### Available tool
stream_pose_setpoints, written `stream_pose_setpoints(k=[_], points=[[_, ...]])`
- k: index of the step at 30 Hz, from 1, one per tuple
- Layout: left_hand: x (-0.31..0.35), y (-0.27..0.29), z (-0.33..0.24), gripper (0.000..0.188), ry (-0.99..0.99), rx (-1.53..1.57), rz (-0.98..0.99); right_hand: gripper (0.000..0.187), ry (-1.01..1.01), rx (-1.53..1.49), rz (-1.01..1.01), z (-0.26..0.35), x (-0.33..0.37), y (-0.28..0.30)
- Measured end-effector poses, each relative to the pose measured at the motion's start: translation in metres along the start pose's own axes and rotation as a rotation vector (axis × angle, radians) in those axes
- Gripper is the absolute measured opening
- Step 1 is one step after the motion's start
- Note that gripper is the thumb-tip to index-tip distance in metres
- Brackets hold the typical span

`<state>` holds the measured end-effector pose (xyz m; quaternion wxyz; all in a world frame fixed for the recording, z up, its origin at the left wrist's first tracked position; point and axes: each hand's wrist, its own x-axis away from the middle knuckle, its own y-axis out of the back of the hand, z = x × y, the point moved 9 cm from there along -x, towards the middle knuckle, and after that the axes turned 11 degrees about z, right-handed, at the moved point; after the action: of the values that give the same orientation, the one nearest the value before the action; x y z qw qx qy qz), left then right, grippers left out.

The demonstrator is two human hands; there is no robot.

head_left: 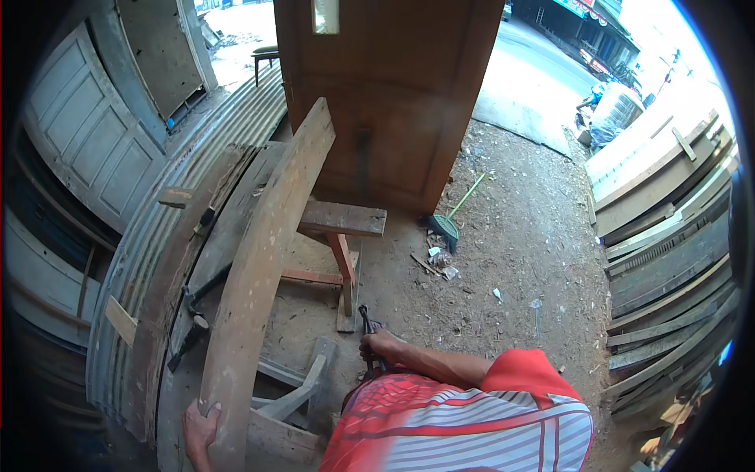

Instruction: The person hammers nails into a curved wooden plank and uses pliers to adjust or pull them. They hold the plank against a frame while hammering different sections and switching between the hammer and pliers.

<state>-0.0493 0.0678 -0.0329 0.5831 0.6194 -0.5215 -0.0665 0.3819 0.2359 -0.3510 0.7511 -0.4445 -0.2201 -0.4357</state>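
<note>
A long, weathered wooden plank point(263, 236) slants away from me across a low wooden bench. My left hand point(201, 425) grips its near end at the edge, thumb on top. Beside my body, my right hand point(381, 346) is closed around a slim dark metal hand tool point(364, 316), possibly pincers; its kind is partly hidden by the fingers. Left of the plank, two hammers lie on the bench: one with a dark handle point(214, 282), another hammer point(189, 344) nearer me. Farther up rests a small dark-handled tool point(206, 217).
A brown wooden door point(385, 102) stands upright ahead. A wooden trestle point(342, 220) supports the plank's right side. A green broom point(445, 226) lies by litter on the dirt ground. Stacked boards point(668, 267) line the right; corrugated sheets point(149, 259) lie left.
</note>
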Motion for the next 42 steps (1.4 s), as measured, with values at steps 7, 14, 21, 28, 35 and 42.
stream_pose_setpoints(k=[7,14,21,28,35,42], points=[[-0.005,-0.057,-0.045,0.072,-0.121,-0.044,0.307,0.014,0.036,-0.010,-0.044,0.026,0.021,0.018],[0.016,-0.143,-0.028,0.090,-0.122,0.124,0.466,0.015,0.074,0.027,-0.050,0.061,-0.002,0.032],[0.047,-0.213,-0.066,0.098,0.096,-0.440,-0.175,0.014,0.062,-0.035,-0.082,0.078,0.001,0.058],[0.060,-0.231,-0.080,0.095,0.103,-0.333,-0.339,0.012,0.075,0.164,-0.168,0.096,0.036,0.091],[0.054,-0.233,-0.089,0.086,0.050,-0.245,-0.453,0.029,0.425,0.614,-0.241,0.147,0.099,0.033],[0.063,-0.248,-0.081,0.089,0.149,-0.583,-0.789,0.035,0.345,1.253,0.123,0.143,0.064,-0.068]])
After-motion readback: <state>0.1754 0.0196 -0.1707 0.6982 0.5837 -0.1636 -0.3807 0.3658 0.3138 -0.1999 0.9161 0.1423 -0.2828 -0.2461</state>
